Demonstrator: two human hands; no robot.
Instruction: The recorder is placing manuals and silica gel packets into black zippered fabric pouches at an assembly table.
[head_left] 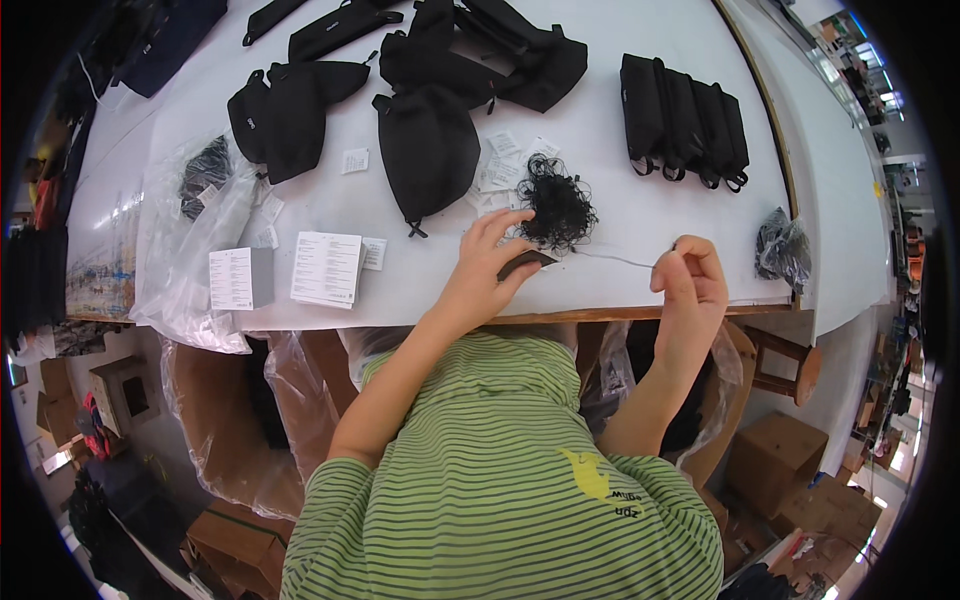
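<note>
My left hand (488,262) is at the table's near edge, with a small dark flat piece (527,261), possibly a tag, between thumb and fingers. To its right, my right hand (693,280) is raised with thumb and fingertips pinched on one end of a thin cord (615,259). The cord stretches leftward to the area beside my left hand; where it ends there is too small to tell. Just beyond my left fingertips lies a tangled heap of black looped cords (558,205).
Black zippered pouches (430,150) spread over the white table (345,205). More black pouches (685,120) stand in a row at right. Stacks of white printed cards (328,270), small white labels (503,165) and clear plastic bags (180,240) lie around. Lined cartons (225,400) sit below.
</note>
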